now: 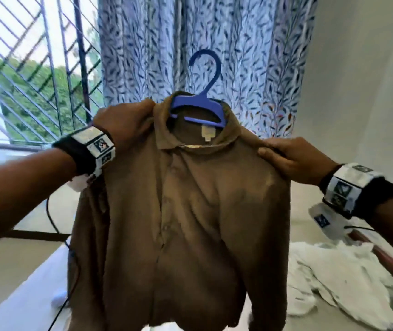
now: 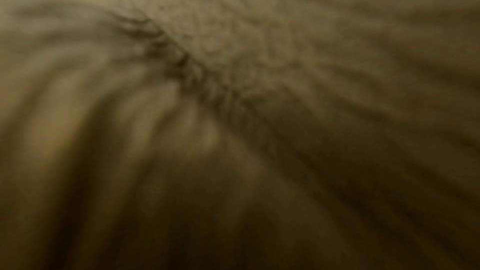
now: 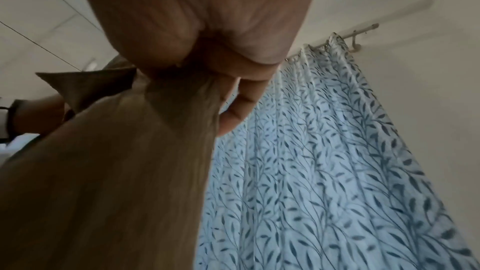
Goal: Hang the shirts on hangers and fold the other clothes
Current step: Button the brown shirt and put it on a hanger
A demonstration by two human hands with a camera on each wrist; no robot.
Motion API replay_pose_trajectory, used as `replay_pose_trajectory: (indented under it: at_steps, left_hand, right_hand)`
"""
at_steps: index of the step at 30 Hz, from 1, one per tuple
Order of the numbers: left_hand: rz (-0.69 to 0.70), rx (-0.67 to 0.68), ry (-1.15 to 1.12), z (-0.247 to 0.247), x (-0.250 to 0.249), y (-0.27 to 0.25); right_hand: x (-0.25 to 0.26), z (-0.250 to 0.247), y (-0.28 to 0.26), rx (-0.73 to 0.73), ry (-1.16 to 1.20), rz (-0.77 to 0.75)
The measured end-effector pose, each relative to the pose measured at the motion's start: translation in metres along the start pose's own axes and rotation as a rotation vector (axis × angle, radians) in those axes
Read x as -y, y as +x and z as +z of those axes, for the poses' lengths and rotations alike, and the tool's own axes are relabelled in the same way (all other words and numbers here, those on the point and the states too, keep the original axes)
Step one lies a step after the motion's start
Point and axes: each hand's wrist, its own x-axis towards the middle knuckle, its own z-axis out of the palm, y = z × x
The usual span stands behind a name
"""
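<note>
Overhead, brown shirt shoulder-held, hanging free.

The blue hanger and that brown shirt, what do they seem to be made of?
Blue hanger: apparently moulded plastic, smooth, evenly coloured, flat one-piece shape. Brown shirt: soft woven cloth, perhaps cotton, matte, draping in loose folds; the fibre cannot be confirmed.

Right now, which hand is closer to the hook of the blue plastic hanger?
Left. The left hand grips the brown button-up shirt beside the collar, near the blue plastic hanger. The right hand holds the far shoulder.
</note>
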Motion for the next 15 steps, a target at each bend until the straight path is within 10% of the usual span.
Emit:
replay_pose_trajectory:
  at_steps: [8,11,15]
  left_hand:
    - [0.121,-0.164,-0.075,-0.044,0.022,-0.007]
    - [0.144,-0.196,-0.110,-0.056,0.024,-0.001]
    - [0.108,-0.205,-0.048,-0.052,0.036,0.005]
  right_hand:
    - [0.012,-0.043,0.022,0.211,0.852,0.363]
    - [0.008,-0.047,0.038,0.235,0.492,0.309]
    - [0.031,-0.046,0.036,-0.222,-0.035,0.198]
